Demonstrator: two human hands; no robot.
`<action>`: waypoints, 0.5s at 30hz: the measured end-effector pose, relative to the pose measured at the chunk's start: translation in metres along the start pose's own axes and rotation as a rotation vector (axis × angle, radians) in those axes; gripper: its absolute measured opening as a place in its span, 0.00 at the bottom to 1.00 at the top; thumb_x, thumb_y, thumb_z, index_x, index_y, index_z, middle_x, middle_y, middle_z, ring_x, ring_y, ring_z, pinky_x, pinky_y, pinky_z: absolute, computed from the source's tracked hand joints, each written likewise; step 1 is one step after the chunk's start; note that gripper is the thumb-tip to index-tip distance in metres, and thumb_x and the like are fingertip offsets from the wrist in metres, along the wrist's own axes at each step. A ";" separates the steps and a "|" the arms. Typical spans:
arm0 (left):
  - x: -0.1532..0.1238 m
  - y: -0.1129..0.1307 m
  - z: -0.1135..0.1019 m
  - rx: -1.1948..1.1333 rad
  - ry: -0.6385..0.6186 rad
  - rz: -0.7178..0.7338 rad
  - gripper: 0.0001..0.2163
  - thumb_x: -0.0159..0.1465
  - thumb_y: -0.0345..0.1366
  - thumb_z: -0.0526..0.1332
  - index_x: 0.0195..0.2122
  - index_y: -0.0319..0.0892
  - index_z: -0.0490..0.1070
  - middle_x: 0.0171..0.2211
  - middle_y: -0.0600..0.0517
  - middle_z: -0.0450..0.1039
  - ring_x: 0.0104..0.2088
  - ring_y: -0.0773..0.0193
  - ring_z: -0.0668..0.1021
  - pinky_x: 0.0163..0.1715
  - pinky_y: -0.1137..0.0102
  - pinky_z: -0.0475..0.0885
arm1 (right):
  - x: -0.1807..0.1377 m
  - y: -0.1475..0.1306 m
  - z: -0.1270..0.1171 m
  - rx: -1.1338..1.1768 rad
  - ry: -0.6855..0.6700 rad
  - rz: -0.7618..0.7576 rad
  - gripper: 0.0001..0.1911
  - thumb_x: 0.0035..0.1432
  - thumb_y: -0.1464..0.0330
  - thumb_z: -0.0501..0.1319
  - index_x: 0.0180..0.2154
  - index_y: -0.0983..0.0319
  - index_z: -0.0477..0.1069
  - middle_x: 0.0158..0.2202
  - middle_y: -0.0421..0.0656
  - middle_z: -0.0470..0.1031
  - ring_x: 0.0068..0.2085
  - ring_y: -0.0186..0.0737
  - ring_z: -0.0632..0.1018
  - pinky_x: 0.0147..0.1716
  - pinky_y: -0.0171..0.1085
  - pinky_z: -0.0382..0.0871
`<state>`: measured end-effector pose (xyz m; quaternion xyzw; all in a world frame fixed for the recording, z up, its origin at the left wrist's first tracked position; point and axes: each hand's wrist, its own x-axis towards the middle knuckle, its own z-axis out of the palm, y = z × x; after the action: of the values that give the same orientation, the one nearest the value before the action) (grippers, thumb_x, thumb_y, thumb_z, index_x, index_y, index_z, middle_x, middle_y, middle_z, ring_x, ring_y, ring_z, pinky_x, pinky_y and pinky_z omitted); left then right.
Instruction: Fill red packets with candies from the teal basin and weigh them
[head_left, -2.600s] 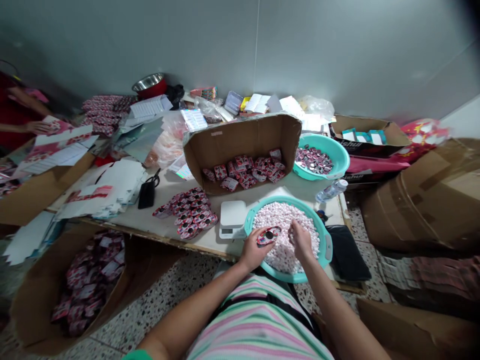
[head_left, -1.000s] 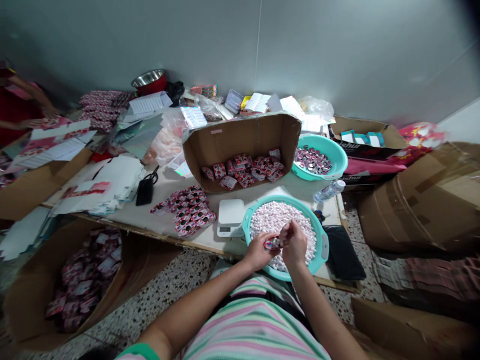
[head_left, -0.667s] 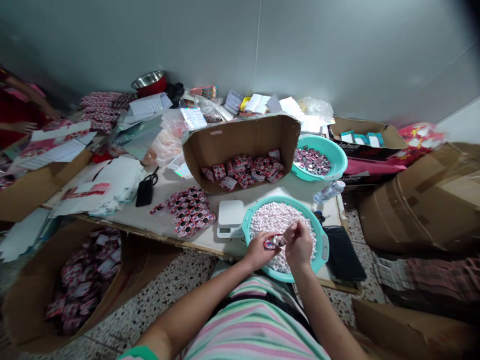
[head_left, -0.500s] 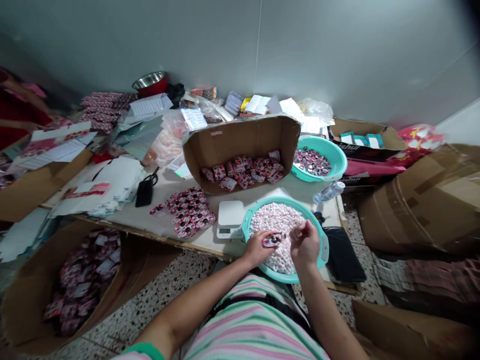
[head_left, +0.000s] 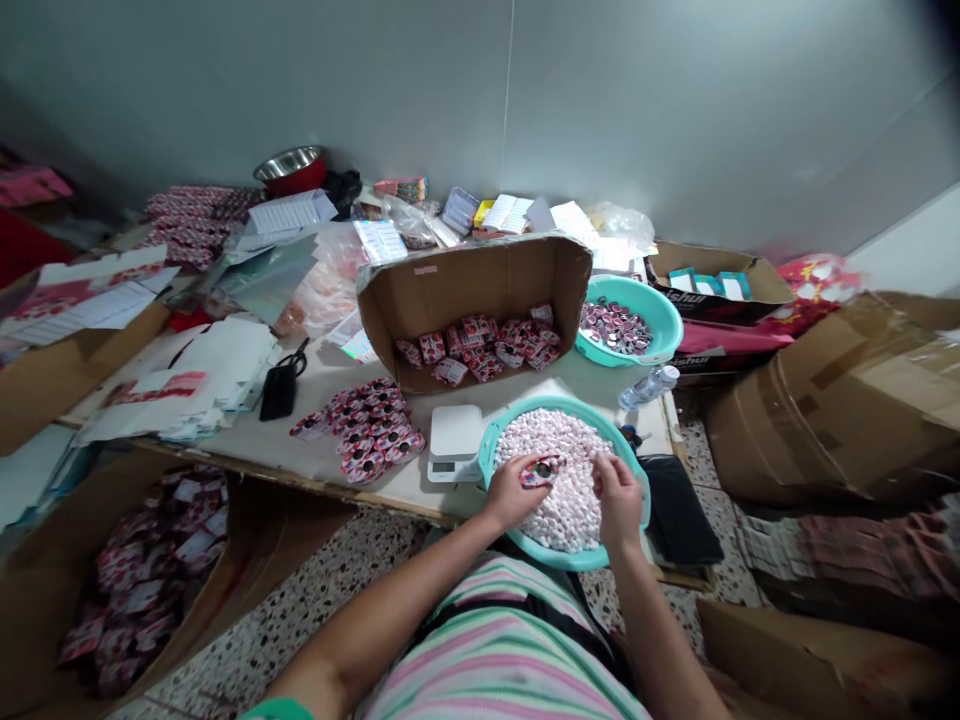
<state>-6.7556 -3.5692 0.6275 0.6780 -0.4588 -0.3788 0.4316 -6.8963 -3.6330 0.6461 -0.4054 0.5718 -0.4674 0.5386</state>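
My left hand (head_left: 511, 496) is closed around a small red-and-pink printed packet (head_left: 541, 470) with a dark round spot in its middle. The packet is held above a turquoise basin (head_left: 489, 440) full of small whitish pieces, perhaps wrapped candies (head_left: 559, 525). Over the basin's right side, my right hand (head_left: 621, 497) has its fingers bent together in a pinch; whatever is between them is too small or hidden to tell. A white digital scale (head_left: 455, 430) stands just left of the basin. Rows of similar packets (head_left: 367, 430) lie farther left on the table.
Behind, a cardboard box (head_left: 472, 268) on its side holds several packets. A second turquoise basin (head_left: 664, 315) contains dark round pieces. A water bottle (head_left: 649, 387) and a black pouch (head_left: 681, 510) lie at right. A large carton (head_left: 30, 590) of packets stands below left.
My right hand has lowered slightly, its fingers now pointing toward the packet. The packet's middle now shows a dark round spot instead of pale bits. The view has shifted slightly.
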 end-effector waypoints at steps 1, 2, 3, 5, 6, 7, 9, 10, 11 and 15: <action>-0.001 0.006 -0.002 0.052 -0.006 0.011 0.20 0.50 0.31 0.65 0.47 0.43 0.72 0.45 0.50 0.74 0.46 0.59 0.75 0.48 0.66 0.70 | -0.001 0.002 0.001 -0.051 -0.038 -0.018 0.18 0.45 0.54 0.65 0.27 0.62 0.69 0.22 0.36 0.65 0.25 0.31 0.63 0.25 0.33 0.55; -0.002 0.012 -0.004 0.100 -0.018 0.038 0.20 0.51 0.32 0.65 0.47 0.44 0.72 0.45 0.50 0.74 0.46 0.59 0.75 0.48 0.66 0.70 | -0.002 0.004 0.002 -0.088 -0.073 -0.031 0.19 0.44 0.53 0.66 0.28 0.62 0.70 0.24 0.37 0.67 0.27 0.33 0.65 0.27 0.34 0.58; -0.003 0.018 -0.007 0.143 -0.032 0.075 0.21 0.51 0.33 0.65 0.47 0.45 0.72 0.44 0.51 0.74 0.45 0.59 0.75 0.48 0.66 0.70 | -0.003 0.006 0.002 -0.109 -0.097 -0.034 0.19 0.43 0.53 0.66 0.29 0.62 0.70 0.26 0.39 0.69 0.29 0.34 0.67 0.30 0.35 0.60; -0.004 0.028 -0.012 0.226 -0.054 0.127 0.21 0.51 0.35 0.65 0.48 0.47 0.71 0.43 0.51 0.74 0.45 0.58 0.74 0.47 0.66 0.69 | -0.003 0.012 0.003 -0.106 -0.100 -0.003 0.21 0.44 0.51 0.65 0.31 0.62 0.71 0.29 0.40 0.71 0.31 0.37 0.69 0.31 0.35 0.61; -0.003 0.031 -0.014 0.268 -0.061 0.128 0.21 0.50 0.35 0.65 0.48 0.47 0.71 0.42 0.51 0.74 0.44 0.58 0.74 0.47 0.66 0.69 | -0.002 0.015 0.003 -0.095 -0.084 0.029 0.21 0.45 0.50 0.63 0.32 0.61 0.71 0.29 0.40 0.72 0.30 0.37 0.69 0.30 0.35 0.61; -0.003 0.033 -0.016 0.310 -0.065 0.110 0.21 0.50 0.36 0.65 0.47 0.46 0.72 0.41 0.51 0.74 0.43 0.57 0.74 0.46 0.65 0.69 | -0.001 0.018 0.002 -0.085 -0.059 0.064 0.21 0.47 0.50 0.61 0.33 0.61 0.72 0.28 0.40 0.71 0.29 0.36 0.69 0.29 0.35 0.61; -0.001 0.032 -0.018 0.380 -0.066 0.045 0.19 0.50 0.36 0.64 0.45 0.45 0.73 0.39 0.50 0.74 0.41 0.57 0.75 0.43 0.65 0.70 | 0.003 0.025 -0.002 -0.077 0.004 0.120 0.23 0.50 0.49 0.58 0.34 0.61 0.72 0.28 0.39 0.71 0.27 0.35 0.68 0.26 0.35 0.60; -0.001 0.031 -0.019 0.400 -0.066 0.023 0.18 0.50 0.36 0.63 0.44 0.44 0.73 0.39 0.50 0.74 0.40 0.57 0.75 0.42 0.65 0.70 | 0.004 0.028 -0.004 -0.082 0.024 0.136 0.23 0.50 0.48 0.57 0.34 0.61 0.72 0.27 0.39 0.71 0.26 0.35 0.68 0.25 0.35 0.59; 0.000 0.030 -0.020 0.410 -0.070 0.020 0.18 0.50 0.36 0.63 0.44 0.44 0.73 0.38 0.50 0.74 0.40 0.57 0.75 0.42 0.66 0.70 | 0.006 0.031 -0.006 -0.090 0.034 0.143 0.23 0.51 0.48 0.56 0.35 0.61 0.72 0.27 0.40 0.71 0.26 0.35 0.68 0.24 0.35 0.59; -0.003 0.032 -0.022 0.442 -0.089 0.060 0.18 0.51 0.38 0.63 0.45 0.46 0.72 0.38 0.51 0.74 0.40 0.57 0.75 0.41 0.67 0.69 | 0.011 0.039 -0.011 -0.098 0.049 0.148 0.24 0.50 0.48 0.56 0.35 0.62 0.73 0.27 0.40 0.71 0.26 0.35 0.67 0.23 0.34 0.57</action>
<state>-6.7459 -3.5681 0.6655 0.7249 -0.5691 -0.2857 0.2629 -6.9067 -3.6328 0.6052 -0.3766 0.6352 -0.4077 0.5371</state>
